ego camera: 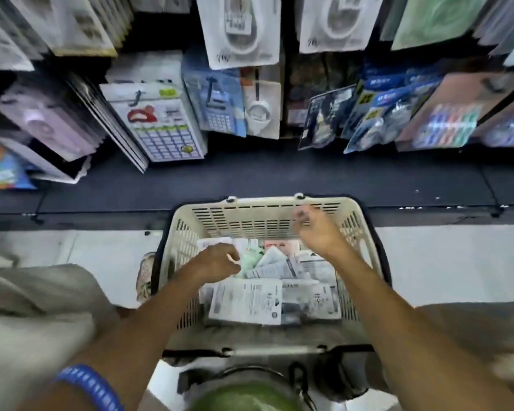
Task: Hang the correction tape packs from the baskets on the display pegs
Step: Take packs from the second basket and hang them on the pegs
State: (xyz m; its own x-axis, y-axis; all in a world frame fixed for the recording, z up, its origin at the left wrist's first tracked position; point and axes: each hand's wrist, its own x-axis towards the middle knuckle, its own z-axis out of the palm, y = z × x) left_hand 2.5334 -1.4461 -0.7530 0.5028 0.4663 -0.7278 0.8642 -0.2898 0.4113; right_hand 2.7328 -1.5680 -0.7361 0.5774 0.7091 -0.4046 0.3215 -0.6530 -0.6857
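While both arms are reaching down into the cream basket (184, 232) sitting on the floor, the two hands are doing different things. The left hand (217, 259) is lying knuckles-up on the jumble of packs (250, 301), fingers curled down into them right by a pale green pack (251, 258). It's looking like it's grabbing something white at the fingertips, but honestly I can't tell if it's actually gripping a pack or just pressing on the pile. The right hand (315, 229) is hovering higher, up near the far wall of the basket, fingers loosely bent and blurry. Nothing is showing between them, so it's looking released, not grasping anything.

The correction tape packs are all lying loose in the bottom of the basket, under and between both hands, the biggest white ones sitting closest to the person's wrists. Beyond the right hand, past a dark shelf ledge (264, 179), more carded goods (238, 28) are hanging on the display. There's a blue band (89, 387) sitting on the left forearm.
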